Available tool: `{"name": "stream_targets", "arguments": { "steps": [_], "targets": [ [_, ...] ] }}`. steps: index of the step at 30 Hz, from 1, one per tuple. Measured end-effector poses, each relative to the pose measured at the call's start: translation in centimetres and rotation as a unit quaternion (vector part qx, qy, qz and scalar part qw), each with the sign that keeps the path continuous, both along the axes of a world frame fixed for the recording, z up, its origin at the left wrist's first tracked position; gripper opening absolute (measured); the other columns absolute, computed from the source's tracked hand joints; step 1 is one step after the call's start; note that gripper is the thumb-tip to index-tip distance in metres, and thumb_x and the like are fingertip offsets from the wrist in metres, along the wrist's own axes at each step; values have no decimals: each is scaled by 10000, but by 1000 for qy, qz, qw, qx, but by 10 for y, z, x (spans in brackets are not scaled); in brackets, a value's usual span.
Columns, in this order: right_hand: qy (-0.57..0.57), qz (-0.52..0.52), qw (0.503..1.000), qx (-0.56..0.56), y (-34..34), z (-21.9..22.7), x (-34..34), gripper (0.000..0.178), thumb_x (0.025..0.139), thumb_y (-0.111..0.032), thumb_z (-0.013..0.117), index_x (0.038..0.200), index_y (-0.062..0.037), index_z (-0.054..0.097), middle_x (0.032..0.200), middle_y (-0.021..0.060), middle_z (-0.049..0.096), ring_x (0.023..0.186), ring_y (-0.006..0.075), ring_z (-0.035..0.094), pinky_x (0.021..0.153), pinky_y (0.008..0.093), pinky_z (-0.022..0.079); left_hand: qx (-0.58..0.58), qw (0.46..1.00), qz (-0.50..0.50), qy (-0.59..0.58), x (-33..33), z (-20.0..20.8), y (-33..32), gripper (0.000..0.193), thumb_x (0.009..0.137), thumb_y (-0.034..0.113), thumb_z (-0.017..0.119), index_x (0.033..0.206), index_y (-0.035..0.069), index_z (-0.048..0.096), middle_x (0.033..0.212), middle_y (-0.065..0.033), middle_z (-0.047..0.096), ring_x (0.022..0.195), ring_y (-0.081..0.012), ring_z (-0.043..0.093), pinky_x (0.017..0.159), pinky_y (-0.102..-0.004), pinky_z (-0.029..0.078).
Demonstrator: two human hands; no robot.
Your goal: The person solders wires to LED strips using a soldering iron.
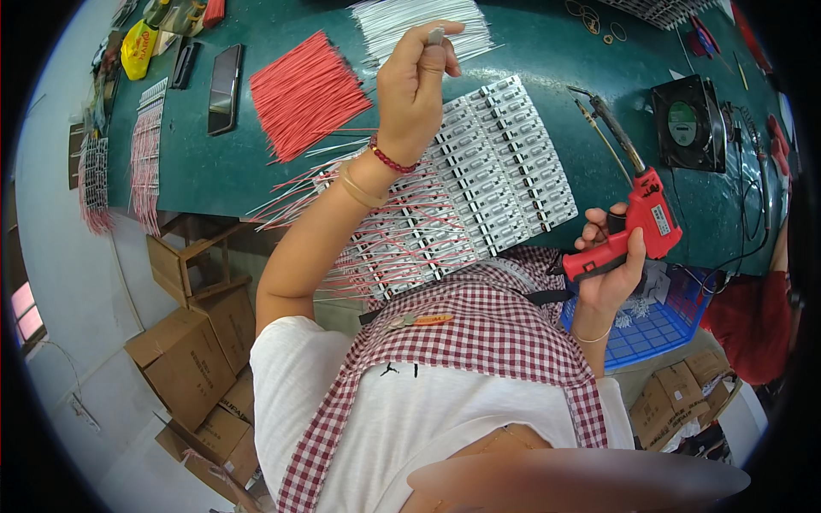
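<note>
My right hand (611,265) is wrapped round the handle of a red soldering gun (654,214), its metal tip and thin feed tube pointing up over the table. My left hand (415,90) is closed at the near edge of a bundle of white wires (385,21); a small grey piece shows at the thumb, and what the fingers pinch cannot be made out. Beneath that wrist lies a panel of small circuit boards (505,162) in rows. Red and white wires (295,192) stick out from its left part. A stack of red wires (308,94) rests left of my forearm.
A black fan (688,124) with cables stands at the right of the green table (197,184). A phone (224,90), a yellow bag (138,50) and wired boards (148,154) lie at the left. Below are a blue basket (629,338) and cardboard boxes (184,368). Another person's red sleeve (753,329) is at right.
</note>
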State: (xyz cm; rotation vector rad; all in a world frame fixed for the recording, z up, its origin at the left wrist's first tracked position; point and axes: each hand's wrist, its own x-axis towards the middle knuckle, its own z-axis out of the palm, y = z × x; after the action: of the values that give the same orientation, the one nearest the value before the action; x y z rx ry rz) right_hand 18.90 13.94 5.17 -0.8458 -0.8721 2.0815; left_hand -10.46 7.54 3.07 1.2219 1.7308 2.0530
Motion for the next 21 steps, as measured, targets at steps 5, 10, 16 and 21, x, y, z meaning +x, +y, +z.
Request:
{"name": "stream_targets", "arguments": {
  "steps": [5, 10, 16, 21],
  "targets": [
    [-24, -25, 999, -1, -4, 4, -3, 412, 985, -390, 462, 1181, -29, 488, 943, 186, 646, 741, 176, 617, 633, 310, 544, -8, 994, -13, -108, 1, 11, -10, 192, 989, 107, 524, 1078, -18, 639, 839, -48, 665, 729, -77, 580, 653, -211, 485],
    [-27, 16, 997, 75, -5, 10, 2, 442, 988, -383, 460, 1199, 4, 484, 712, 111, 578, 578, 140, 541, 563, 286, 514, -280, 955, -95, 5, -22, 50, -30, 146, 950, 119, 571, 977, 26, 681, 853, -93, 685, 695, -150, 609, 669, -252, 484],
    [-135, 56, 988, 56, -11, 20, -13, 403, 969, -252, 530, 1212, 66, 487, 624, 71, 527, 478, 106, 471, 497, 263, 471, -299, 883, -63, 355, -11, 5, -35, 128, 776, 43, 664, 897, 37, 705, 782, -108, 551, 765, -293, 553, 650, -382, 470],
    [-184, 82, 975, 89, -12, 22, -27, 400, 969, -282, 528, 1197, 47, 502, 618, 66, 523, 470, 98, 458, 485, 250, 440, -218, 886, -39, 407, -5, -4, -28, 258, 681, -40, 643, 916, 41, 707, 770, -76, 540, 727, -232, 543, 631, -334, 472]
  ]
}}
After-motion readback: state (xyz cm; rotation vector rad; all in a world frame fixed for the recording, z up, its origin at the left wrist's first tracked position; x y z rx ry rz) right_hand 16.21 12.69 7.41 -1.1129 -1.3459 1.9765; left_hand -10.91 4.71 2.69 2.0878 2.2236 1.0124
